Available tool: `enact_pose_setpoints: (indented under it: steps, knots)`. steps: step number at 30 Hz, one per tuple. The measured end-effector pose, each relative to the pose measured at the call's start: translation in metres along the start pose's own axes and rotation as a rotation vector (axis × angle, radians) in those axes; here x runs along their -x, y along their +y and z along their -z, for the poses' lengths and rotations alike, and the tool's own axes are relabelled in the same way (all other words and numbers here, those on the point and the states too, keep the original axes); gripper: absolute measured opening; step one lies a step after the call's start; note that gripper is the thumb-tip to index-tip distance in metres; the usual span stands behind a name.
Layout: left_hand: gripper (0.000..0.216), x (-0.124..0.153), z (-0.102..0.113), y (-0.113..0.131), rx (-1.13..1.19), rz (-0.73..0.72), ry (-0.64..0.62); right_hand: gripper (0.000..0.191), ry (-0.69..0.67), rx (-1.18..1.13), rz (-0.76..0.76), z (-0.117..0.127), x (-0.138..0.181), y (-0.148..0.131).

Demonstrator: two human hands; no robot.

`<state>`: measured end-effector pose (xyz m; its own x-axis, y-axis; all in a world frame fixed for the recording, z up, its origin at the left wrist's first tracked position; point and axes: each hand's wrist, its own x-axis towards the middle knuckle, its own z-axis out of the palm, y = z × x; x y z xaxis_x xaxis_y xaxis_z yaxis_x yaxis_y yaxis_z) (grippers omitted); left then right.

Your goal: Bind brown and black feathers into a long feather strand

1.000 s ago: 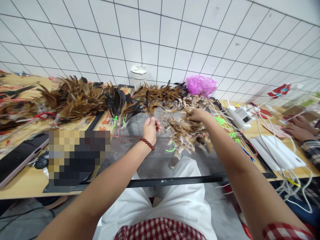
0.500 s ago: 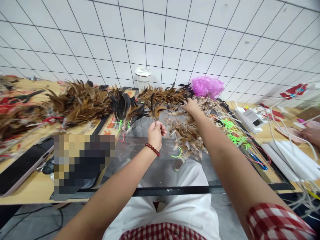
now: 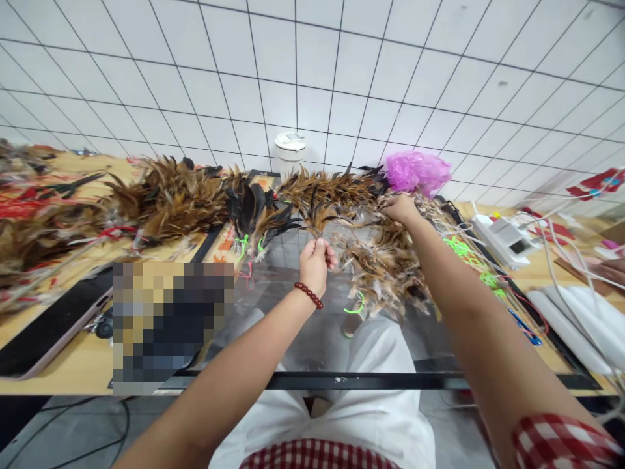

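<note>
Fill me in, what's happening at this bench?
A person is sorting brown feathers on a glass-topped table. The left hand pinches a small bunch of feathers by the quills. The right hand reaches into the loose feather pile. Tied bundles lie to the left.

1. At the back, against the white tiled wall (image 3: 342,71), you have a white lidded cup (image 3: 290,151).
2. Right of it sits a crumpled pink plastic bag (image 3: 416,172).
3. On your far right lies a white power strip (image 3: 502,238) with trailing white cables (image 3: 561,273).
4. At your left, a dark tablet in a pink case (image 3: 46,329) rests on the wooden worktop (image 3: 58,371).
5. Loose neon-green ties (image 3: 469,260) lie right of centre.
</note>
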<state>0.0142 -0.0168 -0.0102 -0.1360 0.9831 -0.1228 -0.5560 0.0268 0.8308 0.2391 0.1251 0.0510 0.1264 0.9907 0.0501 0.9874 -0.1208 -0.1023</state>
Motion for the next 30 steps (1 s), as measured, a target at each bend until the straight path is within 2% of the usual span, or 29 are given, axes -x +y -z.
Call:
enact_pose_setpoints:
  steps: [4,5,7,9,11,13,14,16,18,20,22,26,28,30]
  knots:
    - [0.027,0.0,-0.001,0.0,0.002,-0.01,0.008,0.025,-0.261,-0.022,0.119,0.029,0.027,0.025]
    - [0.027,-0.001,-0.001,0.0,0.0,-0.011,0.011,0.029,-0.287,-0.031,0.15,0.034,0.032,0.026]
    - [0.025,-0.001,-0.002,0.001,-0.002,-0.009,0.018,0.037,-0.203,-0.048,0.191,0.037,0.036,0.018]
    - [0.024,-0.001,-0.002,0.001,-0.002,-0.008,0.025,0.04,-0.027,-0.061,0.244,0.033,0.036,-0.004]
    - [0.024,-0.001,-0.002,0.002,-0.003,-0.007,0.03,0.041,0.012,-0.04,0.367,0.022,0.034,-0.036]
    - [0.024,-0.001,-0.001,0.003,-0.003,-0.005,0.033,0.046,-0.005,-0.019,0.502,0.007,0.032,-0.069]
    - [0.024,-0.001,0.0,0.003,-0.001,-0.003,0.032,0.049,-0.02,0.002,0.524,-0.001,0.031,-0.084]
    - [0.024,-0.001,0.002,0.004,0.01,-0.002,0.028,0.052,-0.09,0.063,0.508,-0.016,0.031,-0.103]
    - [0.025,-0.001,0.003,0.004,0.023,-0.005,0.021,0.05,-0.153,0.091,0.449,-0.027,0.029,-0.106]
    - [0.024,-0.001,0.003,0.004,0.03,-0.007,0.015,0.05,-0.201,0.104,0.375,-0.031,0.026,-0.093]
    - [0.023,-0.002,0.002,0.004,0.026,-0.003,0.014,0.049,-0.24,0.122,0.312,-0.027,0.023,-0.069]
    - [0.024,-0.002,0.0,0.003,-0.001,0.009,0.025,0.036,-0.288,0.132,0.283,-0.001,0.034,-0.006]
    - [0.025,-0.003,-0.001,0.003,-0.015,0.005,0.029,0.037,-0.203,0.029,0.301,0.014,0.051,0.021]
    - [0.025,-0.003,-0.001,0.003,-0.024,-0.007,0.018,0.042,-0.022,-0.064,0.302,0.026,0.076,0.039]
